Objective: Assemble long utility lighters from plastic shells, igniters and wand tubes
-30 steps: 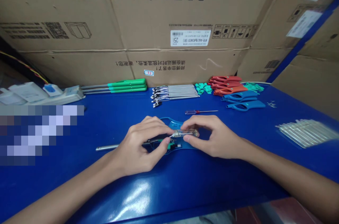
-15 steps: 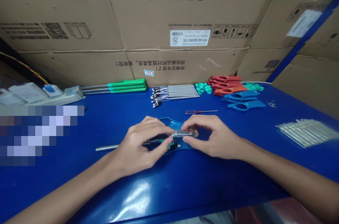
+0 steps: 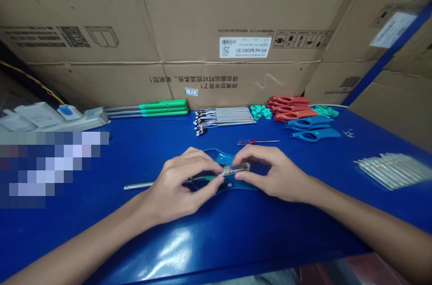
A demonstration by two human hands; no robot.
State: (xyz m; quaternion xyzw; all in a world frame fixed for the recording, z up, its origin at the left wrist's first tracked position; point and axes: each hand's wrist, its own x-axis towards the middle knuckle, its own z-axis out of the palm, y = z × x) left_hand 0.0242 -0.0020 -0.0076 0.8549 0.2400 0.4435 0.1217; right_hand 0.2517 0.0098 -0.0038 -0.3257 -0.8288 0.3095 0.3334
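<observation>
A clear lighter fuel tank (image 3: 239,168) spans the gap between my hands, above the middle of the table. My left hand (image 3: 184,179) pinches its left end, the valve end, between thumb and forefinger. The thumb and fingers of my right hand (image 3: 270,170) close around the tank's other end. Below them lies a blue lighter shell half (image 3: 221,157), partly hidden by my hands. A metal lighter tube (image 3: 138,185) extends left from the shell, beneath my left hand. Small green and black parts inside the shell are only partly visible.
Behind my hands lies a screwdriver (image 3: 258,142). Along the back are green lighters (image 3: 165,108), wired metal tubes (image 3: 236,116), teal pieces (image 3: 259,112), and red and blue shells (image 3: 315,135). Several clear tanks (image 3: 393,170) lie right; a power strip (image 3: 91,121) sits left.
The fuel tank has tilted, its right end now a little higher than its left. Both hands stay at the tank, with only slight finger shifts.
</observation>
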